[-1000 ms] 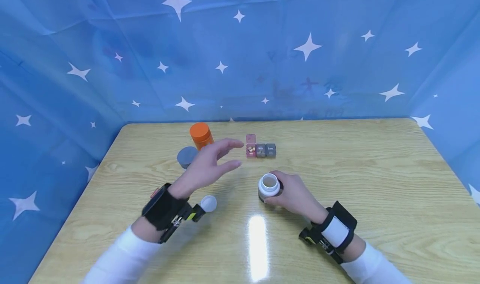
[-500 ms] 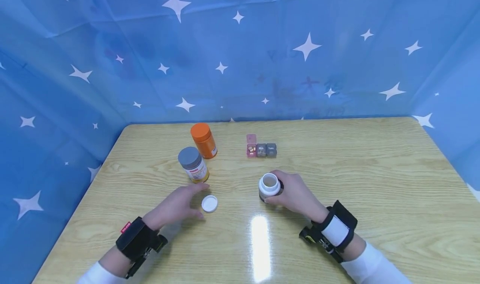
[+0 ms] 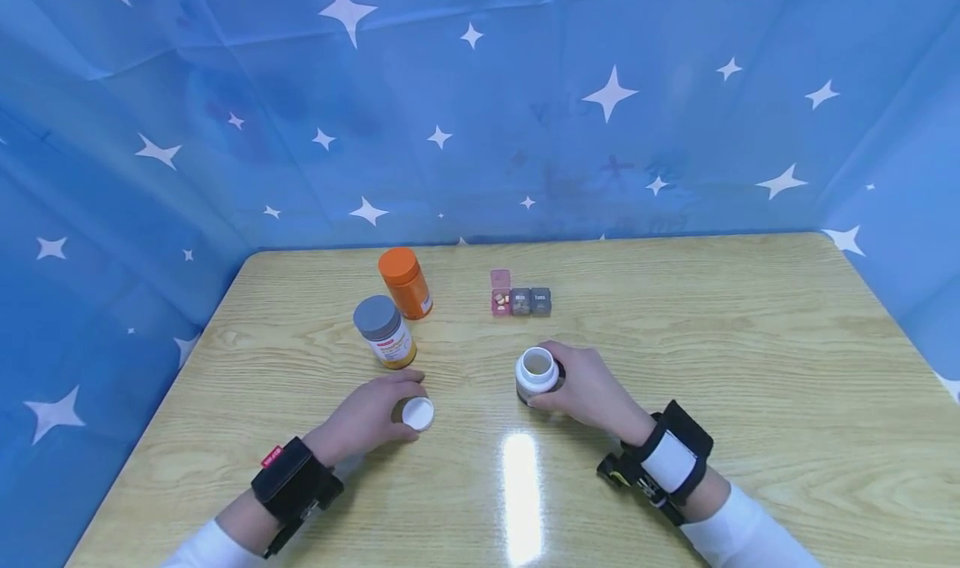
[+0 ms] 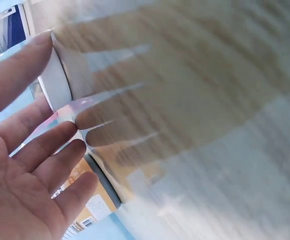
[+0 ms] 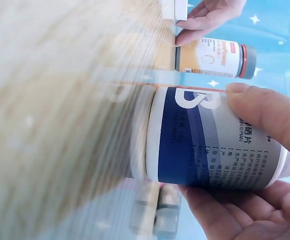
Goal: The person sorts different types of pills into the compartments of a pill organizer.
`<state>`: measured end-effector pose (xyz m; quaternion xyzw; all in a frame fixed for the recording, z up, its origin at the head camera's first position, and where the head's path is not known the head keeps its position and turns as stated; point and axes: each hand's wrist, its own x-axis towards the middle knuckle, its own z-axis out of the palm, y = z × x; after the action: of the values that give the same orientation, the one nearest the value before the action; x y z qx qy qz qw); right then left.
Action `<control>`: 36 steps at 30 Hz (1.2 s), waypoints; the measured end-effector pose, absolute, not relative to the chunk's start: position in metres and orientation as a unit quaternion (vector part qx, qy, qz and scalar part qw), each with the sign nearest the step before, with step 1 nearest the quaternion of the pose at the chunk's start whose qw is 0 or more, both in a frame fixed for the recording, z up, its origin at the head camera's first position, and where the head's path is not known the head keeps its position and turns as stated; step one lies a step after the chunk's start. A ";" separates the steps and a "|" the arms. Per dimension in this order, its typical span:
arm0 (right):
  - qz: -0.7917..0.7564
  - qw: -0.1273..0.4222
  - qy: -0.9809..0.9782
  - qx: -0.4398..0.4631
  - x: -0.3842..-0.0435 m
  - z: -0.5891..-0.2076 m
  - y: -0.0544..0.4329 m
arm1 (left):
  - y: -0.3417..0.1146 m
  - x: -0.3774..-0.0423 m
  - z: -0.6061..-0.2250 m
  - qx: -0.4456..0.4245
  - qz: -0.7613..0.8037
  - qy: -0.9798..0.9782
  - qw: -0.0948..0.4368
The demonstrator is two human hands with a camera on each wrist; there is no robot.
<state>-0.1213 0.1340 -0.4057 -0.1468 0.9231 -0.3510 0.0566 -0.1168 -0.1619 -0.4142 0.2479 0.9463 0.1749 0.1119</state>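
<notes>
In the head view my left hand (image 3: 375, 414) is at the white bottle cap (image 3: 417, 414), pinching it at the table with thumb and forefinger on either side. The left wrist view shows the cap (image 4: 56, 82) between the thumb and forefinger, the other fingers half spread. My right hand (image 3: 588, 384) grips an uncapped white pill bottle (image 3: 537, 369) standing upright on the table, its mouth facing up. Its blue and grey label (image 5: 210, 137) shows in the right wrist view, thumb on one side and fingers on the other.
Behind my left hand stand a grey-lidded bottle (image 3: 386, 332) and an orange bottle (image 3: 406, 283). Farther back is a small pill organizer (image 3: 530, 301); its pink compartment (image 3: 501, 302) has its lid up and pills inside. Blue star-patterned cloth (image 3: 480, 109) surrounds the wooden table (image 3: 712, 326).
My left hand has come back from near the pill organizer down to the white cap, and its fingers have closed in on it. The right hand stays on the bottle.
</notes>
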 end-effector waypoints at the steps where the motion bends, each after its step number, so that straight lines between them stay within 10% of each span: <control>1: -0.351 0.056 0.923 -0.148 -0.121 -0.406 0.134 | -0.162 -0.117 -0.414 0.247 0.178 0.946 0.108; 36: -0.353 0.059 0.919 -0.164 -0.122 -0.406 0.138 | -0.024 -0.142 -0.327 0.327 0.190 0.919 0.113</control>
<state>-0.1223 0.1381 -0.4063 -0.1639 0.9191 -0.3534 0.0592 -0.1423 -0.0238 -0.3269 0.3269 0.9188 0.1901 0.1131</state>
